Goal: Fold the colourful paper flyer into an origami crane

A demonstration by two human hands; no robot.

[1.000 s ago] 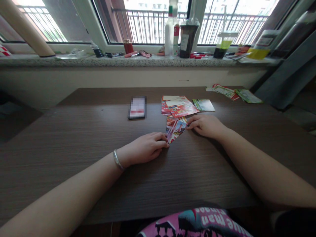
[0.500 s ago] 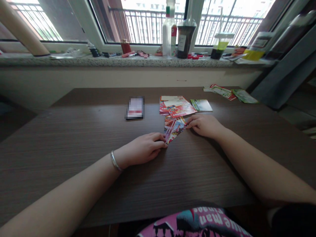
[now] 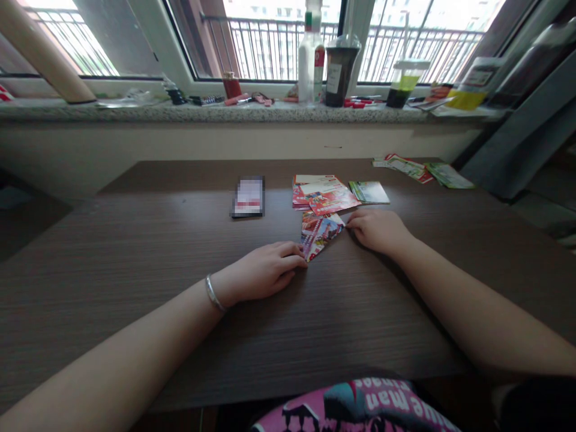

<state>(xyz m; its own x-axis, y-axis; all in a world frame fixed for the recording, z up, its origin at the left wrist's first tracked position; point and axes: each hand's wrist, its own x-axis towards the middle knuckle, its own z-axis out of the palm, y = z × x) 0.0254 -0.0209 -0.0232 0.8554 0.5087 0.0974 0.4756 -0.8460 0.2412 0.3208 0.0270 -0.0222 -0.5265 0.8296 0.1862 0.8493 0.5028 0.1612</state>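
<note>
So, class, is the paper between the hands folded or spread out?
Folded: the paper tapers to a point, with a slanting edge running between left hand and right hand.

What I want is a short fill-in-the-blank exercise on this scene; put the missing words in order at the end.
1. The patterned paper lies between the person's left hand and their ____.
2. The silver bangle is worn on the person's ____ arm.
3. The background color of the printed fabric at the bottom edge is ____.

Missing words: right hand; left; pink.
</note>
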